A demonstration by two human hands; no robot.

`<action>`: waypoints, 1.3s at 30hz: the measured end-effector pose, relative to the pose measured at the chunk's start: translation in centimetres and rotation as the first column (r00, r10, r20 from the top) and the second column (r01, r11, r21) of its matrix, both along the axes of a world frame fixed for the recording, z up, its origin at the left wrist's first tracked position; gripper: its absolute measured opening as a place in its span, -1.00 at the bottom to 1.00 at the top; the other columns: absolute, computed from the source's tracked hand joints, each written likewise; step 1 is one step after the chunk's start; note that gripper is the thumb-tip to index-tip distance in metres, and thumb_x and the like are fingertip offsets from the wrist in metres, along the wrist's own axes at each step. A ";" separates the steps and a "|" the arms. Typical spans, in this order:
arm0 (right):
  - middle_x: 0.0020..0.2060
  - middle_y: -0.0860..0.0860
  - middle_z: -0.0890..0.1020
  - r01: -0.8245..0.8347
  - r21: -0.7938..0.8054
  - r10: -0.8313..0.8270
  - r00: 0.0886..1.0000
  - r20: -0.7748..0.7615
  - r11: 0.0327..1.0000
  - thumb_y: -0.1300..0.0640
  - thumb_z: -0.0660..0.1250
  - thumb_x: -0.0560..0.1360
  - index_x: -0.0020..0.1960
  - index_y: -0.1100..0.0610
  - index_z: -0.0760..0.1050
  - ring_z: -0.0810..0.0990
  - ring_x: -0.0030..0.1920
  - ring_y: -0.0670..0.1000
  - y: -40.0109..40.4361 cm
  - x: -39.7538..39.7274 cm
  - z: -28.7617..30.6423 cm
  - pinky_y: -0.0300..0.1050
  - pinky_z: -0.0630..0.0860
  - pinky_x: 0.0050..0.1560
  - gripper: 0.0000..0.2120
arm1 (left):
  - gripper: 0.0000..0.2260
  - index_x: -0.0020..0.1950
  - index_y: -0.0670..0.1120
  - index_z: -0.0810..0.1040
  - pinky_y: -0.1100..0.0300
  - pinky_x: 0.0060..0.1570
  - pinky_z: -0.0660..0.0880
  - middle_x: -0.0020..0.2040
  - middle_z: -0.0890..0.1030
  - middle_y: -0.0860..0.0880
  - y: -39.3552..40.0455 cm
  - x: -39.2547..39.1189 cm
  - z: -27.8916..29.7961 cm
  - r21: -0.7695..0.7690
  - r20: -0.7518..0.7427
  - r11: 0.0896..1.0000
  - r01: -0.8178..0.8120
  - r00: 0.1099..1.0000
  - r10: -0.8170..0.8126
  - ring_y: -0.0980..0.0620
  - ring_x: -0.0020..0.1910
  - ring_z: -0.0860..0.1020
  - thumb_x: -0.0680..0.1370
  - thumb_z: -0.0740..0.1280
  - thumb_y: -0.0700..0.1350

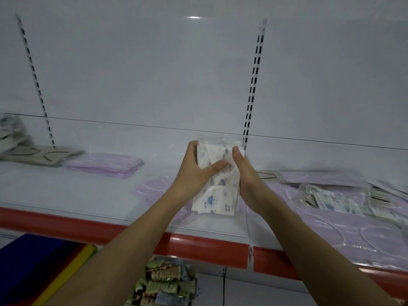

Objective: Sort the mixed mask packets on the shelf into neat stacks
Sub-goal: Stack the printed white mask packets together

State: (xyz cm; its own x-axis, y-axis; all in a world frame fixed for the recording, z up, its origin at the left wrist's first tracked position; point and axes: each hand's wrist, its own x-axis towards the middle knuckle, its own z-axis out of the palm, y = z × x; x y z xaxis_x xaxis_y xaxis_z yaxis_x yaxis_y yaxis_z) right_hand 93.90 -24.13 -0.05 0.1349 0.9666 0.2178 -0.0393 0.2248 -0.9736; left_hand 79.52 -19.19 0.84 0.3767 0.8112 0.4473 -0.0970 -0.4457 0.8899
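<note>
I hold a clear packet of white masks with small blue cartoon prints (217, 191) upright above the shelf's middle. My left hand (196, 168) grips its left side with the thumb across the front, and my right hand (245, 175) presses its right edge. A neat stack of lilac mask packets (106, 165) lies on the shelf to the left. Beige masks with dark ear loops (37, 154) lie further left. A mixed heap of printed and lilac packets (344, 199) covers the right part of the shelf. One lilac packet (154, 186) lies under my left wrist.
The white shelf has a red front strip (205, 244) and a slotted upright (254, 85) behind my hands. Below, several small tubes in a packet (167, 283) and a blue, red and yellow box (39, 266) sit on a lower level.
</note>
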 end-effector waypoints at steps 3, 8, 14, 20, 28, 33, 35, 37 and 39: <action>0.28 -0.02 0.61 -0.006 -0.027 0.005 1.000 -0.022 1.000 -0.48 0.21 0.40 0.39 -0.09 0.45 0.56 0.32 0.08 -0.4 -0.9 0.1 0.21 0.39 0.41 -0.30 | -0.47 0.26 -0.03 0.43 0.14 0.00 0.63 0.12 0.64 0.00 0.4 0.3 -0.6 0.041 -0.069 0.999 -0.016 0.997 0.019 0.14 0.02 0.66 0.40 0.59 -0.03; 0.22 -0.04 0.64 -0.008 -0.078 0.014 0.998 0.069 0.997 -0.52 0.24 0.33 0.27 -0.12 0.52 0.60 0.25 0.05 -0.2 -0.3 1.5 0.16 0.54 0.23 -0.32 | -0.54 0.21 -0.10 0.54 -0.10 0.05 0.63 0.05 0.70 -0.06 1.7 -0.2 0.8 -0.083 0.143 0.988 -0.129 0.980 0.140 -0.03 0.00 0.69 0.38 0.60 -0.11; 0.04 0.19 0.68 0.055 -0.135 -0.074 0.988 -0.139 0.989 0.03 0.47 0.48 0.20 0.20 0.48 0.71 -0.02 0.19 0.9 -2.2 1.7 0.12 0.66 0.00 -0.61 | -0.64 0.27 -0.21 0.58 -0.15 0.09 0.61 0.12 0.69 -0.14 4.7 -1.6 1.9 -0.551 0.614 0.834 0.029 0.690 0.382 -0.11 0.03 0.69 0.49 0.50 -0.24; -0.08 0.17 0.66 0.210 -0.180 -0.237 0.961 -0.144 0.961 0.26 0.38 0.56 0.11 0.27 0.49 0.69 -0.16 0.14 4.1 -6.3 1.5 -0.06 0.65 -0.31 -0.84 | -0.70 0.25 -0.19 0.58 -0.10 0.05 0.62 0.09 0.68 -0.13 6.0 -4.6 0.7 -0.609 0.475 0.789 0.083 0.835 0.279 -0.11 -0.01 0.67 0.54 0.46 -0.14; -0.23 0.16 0.45 0.350 -0.298 -0.394 0.914 -0.100 0.888 0.34 0.40 0.50 -0.15 0.28 0.45 0.47 -0.31 0.05 8.9 -5.9 3.4 -0.06 0.66 -0.35 -0.87 | -0.74 -0.01 -0.18 0.57 0.14 -0.04 0.48 -0.07 0.52 -0.06 6.9 -11.5 -1.0 0.048 -0.812 0.993 0.103 0.584 -0.022 -0.01 -0.11 0.50 0.59 0.36 0.03; -0.39 0.11 0.44 0.325 -0.322 -0.348 0.937 -0.017 0.889 0.33 0.42 0.49 -0.15 0.27 0.49 0.43 -0.49 -0.01 10.6 -7.5 3.3 -0.10 0.64 -0.36 -0.89 | -0.76 0.23 -0.08 0.64 0.38 -0.07 0.48 0.13 0.65 -0.01 6.5 -10.8 -2.7 0.236 -0.654 0.953 0.188 0.756 0.013 0.04 0.02 0.59 0.56 0.38 -0.15; -0.37 0.12 0.47 0.345 -0.337 -0.349 0.936 0.049 0.876 0.32 0.43 0.49 -0.15 0.27 0.49 0.47 -0.48 -0.01 11.0 -7.7 3.1 -0.11 0.64 -0.38 -0.88 | -0.80 0.15 -0.07 0.66 0.20 -0.03 0.52 0.06 0.66 0.00 7.5 -11.2 -2.3 0.647 -0.490 0.762 0.038 0.786 0.377 -0.01 0.02 0.58 0.54 0.37 -0.19; -0.28 0.13 0.52 0.362 -0.355 -0.345 0.932 0.112 0.862 0.32 0.43 0.48 -0.16 0.26 0.49 0.53 -0.40 0.01 11.4 -7.9 2.8 -0.13 0.64 -0.41 -0.88 | -0.70 0.18 -0.06 0.61 0.06 -0.06 0.53 0.09 0.60 -0.03 9.4 -12.2 -2.0 0.867 -0.318 0.498 -0.023 0.744 0.588 -0.08 0.06 0.53 0.46 0.46 -0.15; -0.25 0.13 0.54 0.357 -0.366 -0.325 0.934 0.148 0.860 0.33 0.43 0.48 -0.17 0.26 0.49 0.55 -0.35 0.04 11.8 -8.2 2.4 -0.14 0.63 -0.42 -0.88 | -0.48 0.35 -0.02 0.49 0.00 -0.01 0.49 0.25 0.49 -0.05 11.5 -12.9 -1.7 0.871 -0.397 0.491 0.033 0.638 0.660 -0.12 0.15 0.47 0.42 0.52 -0.01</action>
